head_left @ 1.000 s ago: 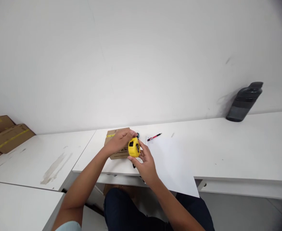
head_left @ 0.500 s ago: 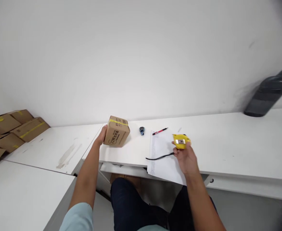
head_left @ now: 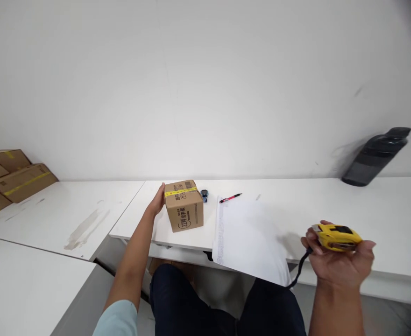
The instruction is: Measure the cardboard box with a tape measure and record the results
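We hold the yellow tape measure (head_left: pixel 336 237) in our right hand (head_left: pixel 342 261), palm turned up, thumb at one end and fingers closed around the other; it is off to the right, in front of the desk's near edge. Its black strap (head_left: pixel 300 268) hangs beside the near corner of the white paper (head_left: pixel 251 233). Our hands are well apart: the left hand (head_left: pixel 157 201) is against the left side of the cardboard box (head_left: pixel 187 217), its fingertips hidden, so we cannot tell how firmly it grips. Yellow tape (head_left: pixel 180 192) crosses the box's top, and dark printing marks the side facing us. Just behind the box's right edge lies a small dark blue watch (head_left: pixel 204 194). To its right, we see a red and black pen (head_left: pixel 230 198) by the paper's far edge. The paper overhangs the white desk (head_left: pixel 314 205) towards our lap. Farther out, a dark bottle (head_left: pixel 375 157) stands near the wall (head_left: pixel 226 93) at right, and more cartons (head_left: pixel 25 182) are piled at far left.
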`<act>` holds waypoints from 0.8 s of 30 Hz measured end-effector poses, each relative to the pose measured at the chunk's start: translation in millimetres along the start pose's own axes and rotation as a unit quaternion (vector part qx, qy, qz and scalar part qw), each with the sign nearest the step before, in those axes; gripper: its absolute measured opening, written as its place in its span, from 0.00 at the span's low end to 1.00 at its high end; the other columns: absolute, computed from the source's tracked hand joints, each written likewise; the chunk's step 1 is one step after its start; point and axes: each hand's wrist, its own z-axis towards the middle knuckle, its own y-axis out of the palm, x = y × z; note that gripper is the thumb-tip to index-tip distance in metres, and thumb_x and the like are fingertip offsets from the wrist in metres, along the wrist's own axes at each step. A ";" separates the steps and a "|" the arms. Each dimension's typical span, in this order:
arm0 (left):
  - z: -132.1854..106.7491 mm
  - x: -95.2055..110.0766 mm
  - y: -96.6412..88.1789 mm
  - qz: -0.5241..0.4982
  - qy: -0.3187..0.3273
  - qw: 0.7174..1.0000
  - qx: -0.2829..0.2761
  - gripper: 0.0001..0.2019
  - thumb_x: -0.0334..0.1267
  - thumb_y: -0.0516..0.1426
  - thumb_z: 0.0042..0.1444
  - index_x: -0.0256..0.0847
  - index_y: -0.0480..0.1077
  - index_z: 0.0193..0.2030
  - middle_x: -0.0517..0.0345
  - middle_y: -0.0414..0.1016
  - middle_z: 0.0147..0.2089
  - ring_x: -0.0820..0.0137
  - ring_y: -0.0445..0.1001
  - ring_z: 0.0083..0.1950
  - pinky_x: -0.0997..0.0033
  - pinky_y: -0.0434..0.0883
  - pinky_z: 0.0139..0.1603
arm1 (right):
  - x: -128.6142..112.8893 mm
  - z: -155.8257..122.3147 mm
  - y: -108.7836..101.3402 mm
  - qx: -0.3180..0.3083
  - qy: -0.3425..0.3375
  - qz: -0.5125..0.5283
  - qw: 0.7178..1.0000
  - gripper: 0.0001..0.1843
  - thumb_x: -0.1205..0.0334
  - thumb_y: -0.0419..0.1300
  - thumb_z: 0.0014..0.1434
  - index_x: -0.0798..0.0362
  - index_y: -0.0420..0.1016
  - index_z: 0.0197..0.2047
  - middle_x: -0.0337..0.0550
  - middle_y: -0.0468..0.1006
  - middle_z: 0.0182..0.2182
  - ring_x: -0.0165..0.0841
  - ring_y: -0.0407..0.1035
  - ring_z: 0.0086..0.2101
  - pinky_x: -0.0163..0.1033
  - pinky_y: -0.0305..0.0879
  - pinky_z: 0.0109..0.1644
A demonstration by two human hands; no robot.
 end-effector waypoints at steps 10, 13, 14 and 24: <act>-29.7 35.4 41.5 -0.022 0.136 0.947 0.290 0.17 0.53 0.52 0.60 0.42 0.71 0.41 0.52 0.77 0.45 0.61 0.72 0.53 0.61 0.67 0.56 | 35.8 -47.1 56.0 -0.254 0.140 -0.130 0.948 0.30 0.35 0.64 0.51 0.47 0.75 0.48 0.44 0.77 0.32 0.27 0.58 0.20 0.34 0.53 0.22; -87.7 39.6 63.2 0.027 0.198 0.896 0.397 0.18 0.54 0.47 0.63 0.44 0.67 0.32 0.57 0.72 0.33 0.65 0.71 0.39 0.64 0.68 0.46 | 35.5 -66.0 95.4 -0.376 0.123 -0.210 0.894 0.30 0.37 0.62 0.55 0.47 0.74 0.54 0.45 0.77 0.37 0.31 0.66 0.27 0.37 0.63 0.30; -108.7 38.7 74.8 0.053 0.184 0.918 0.348 0.21 0.57 0.47 0.63 0.44 0.65 0.29 0.58 0.69 0.29 0.66 0.69 0.35 0.64 0.67 0.42 | 33.4 -72.0 108.2 -0.411 0.104 -0.228 0.876 0.29 0.38 0.62 0.56 0.47 0.74 0.54 0.46 0.76 0.40 0.34 0.69 0.31 0.39 0.66 0.34; -155.2 34.5 102.0 0.038 0.003 0.999 0.029 0.23 0.61 0.55 0.54 0.43 0.63 0.25 0.62 0.62 0.22 0.72 0.60 0.24 0.70 0.59 0.26 | 28.9 -95.9 125.9 -0.469 0.059 -0.245 0.847 0.25 0.47 0.69 0.51 0.45 0.77 0.51 0.47 0.78 0.49 0.44 0.72 0.47 0.43 0.70 0.46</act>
